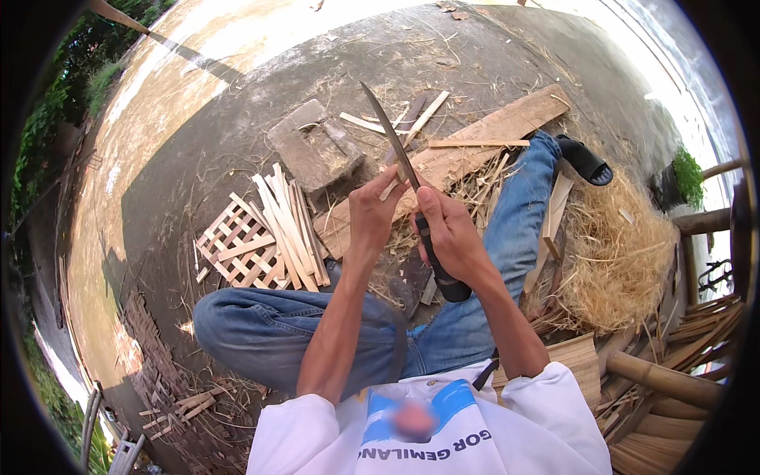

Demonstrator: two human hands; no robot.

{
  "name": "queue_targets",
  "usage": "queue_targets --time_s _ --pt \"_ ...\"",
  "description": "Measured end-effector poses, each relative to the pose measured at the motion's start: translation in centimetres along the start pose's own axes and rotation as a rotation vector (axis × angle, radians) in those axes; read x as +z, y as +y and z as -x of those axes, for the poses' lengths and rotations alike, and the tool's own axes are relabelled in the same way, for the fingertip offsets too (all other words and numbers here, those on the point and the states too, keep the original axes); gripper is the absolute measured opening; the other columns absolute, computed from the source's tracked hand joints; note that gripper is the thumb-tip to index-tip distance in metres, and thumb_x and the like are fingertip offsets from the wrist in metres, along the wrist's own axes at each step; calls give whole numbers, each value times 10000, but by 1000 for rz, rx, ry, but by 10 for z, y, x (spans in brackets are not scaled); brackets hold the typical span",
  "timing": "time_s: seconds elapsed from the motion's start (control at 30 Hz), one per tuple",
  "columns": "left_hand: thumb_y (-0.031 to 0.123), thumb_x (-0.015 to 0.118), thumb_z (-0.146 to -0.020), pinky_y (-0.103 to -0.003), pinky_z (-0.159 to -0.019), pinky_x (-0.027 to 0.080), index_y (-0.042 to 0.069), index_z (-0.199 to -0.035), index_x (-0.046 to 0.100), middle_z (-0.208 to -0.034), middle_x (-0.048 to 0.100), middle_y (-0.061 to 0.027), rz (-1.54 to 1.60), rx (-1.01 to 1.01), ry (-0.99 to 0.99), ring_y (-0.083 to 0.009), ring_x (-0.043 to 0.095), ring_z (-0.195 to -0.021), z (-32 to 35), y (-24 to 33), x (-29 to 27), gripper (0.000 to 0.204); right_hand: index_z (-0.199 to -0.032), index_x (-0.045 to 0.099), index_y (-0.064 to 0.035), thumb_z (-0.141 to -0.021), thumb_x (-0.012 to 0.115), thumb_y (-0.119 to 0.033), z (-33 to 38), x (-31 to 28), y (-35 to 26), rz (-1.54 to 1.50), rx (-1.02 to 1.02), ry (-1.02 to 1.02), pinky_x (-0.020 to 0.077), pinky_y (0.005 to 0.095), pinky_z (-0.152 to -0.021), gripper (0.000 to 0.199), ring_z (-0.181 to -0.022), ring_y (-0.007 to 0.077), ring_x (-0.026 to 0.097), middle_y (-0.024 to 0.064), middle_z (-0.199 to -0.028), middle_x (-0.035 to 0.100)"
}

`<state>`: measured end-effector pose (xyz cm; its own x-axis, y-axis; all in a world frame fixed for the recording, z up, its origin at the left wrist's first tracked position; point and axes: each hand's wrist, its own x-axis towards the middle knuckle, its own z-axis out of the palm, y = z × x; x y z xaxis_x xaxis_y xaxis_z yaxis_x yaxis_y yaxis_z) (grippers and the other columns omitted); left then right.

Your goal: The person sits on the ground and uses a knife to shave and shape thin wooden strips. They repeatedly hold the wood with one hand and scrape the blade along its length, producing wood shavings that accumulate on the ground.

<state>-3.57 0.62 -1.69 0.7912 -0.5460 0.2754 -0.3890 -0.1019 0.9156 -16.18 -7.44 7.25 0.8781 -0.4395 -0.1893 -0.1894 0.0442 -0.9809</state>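
My right hand (453,233) is wrapped round the black handle of a long knife (389,131), thumb up near the base of the blade. The dark blade points up and away to the left. My left hand (372,214) is beside the blade, its fingertips pinched close to the metal. A small pale bit shows between those fingers, too little to name. Beneath both hands lies a long wooden plank (495,119), running from near my legs to the far right. A thin wooden strip (479,143) rests across it.
Left of the plank sits a concrete block (313,146). Nearer me are a bundle of pale strips (285,229) and a woven lattice (229,241). A heap of shavings (617,253) lies to the right of my outstretched leg, which wears a black sandal (586,161). Bamboo poles (665,380) stand at right.
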Motion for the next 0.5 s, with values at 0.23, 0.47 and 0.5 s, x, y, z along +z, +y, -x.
queue_targets --time_s 0.23,0.47,0.5 --pt "123 744 -907 -349 -769 549 15 -1204 722 -1015 748 -218 -19 29 -6 -248 755 -873 -1 8 1 317 -1569 397 -107 -1122 359 -387 3 -7 -9 32 -27 -26 449 281 -492 529 -477 80 481 -11 -622 428" --pt "130 739 -907 -387 -692 522 29 -1202 719 -915 715 -246 -26 61 -81 -299 723 -759 -5 17 2 312 -1571 393 -108 -1125 342 -391 15 -11 -12 111 -7 3 445 280 -490 531 -483 80 487 -10 -620 423" --pt "132 738 -909 -389 -683 519 31 -1200 718 -903 710 -247 -32 86 -88 -304 717 -743 -3 18 4 309 -1570 393 -105 -1125 344 -391 11 -13 -1 99 1 12 443 279 -490 532 -481 80 486 -10 -617 422"
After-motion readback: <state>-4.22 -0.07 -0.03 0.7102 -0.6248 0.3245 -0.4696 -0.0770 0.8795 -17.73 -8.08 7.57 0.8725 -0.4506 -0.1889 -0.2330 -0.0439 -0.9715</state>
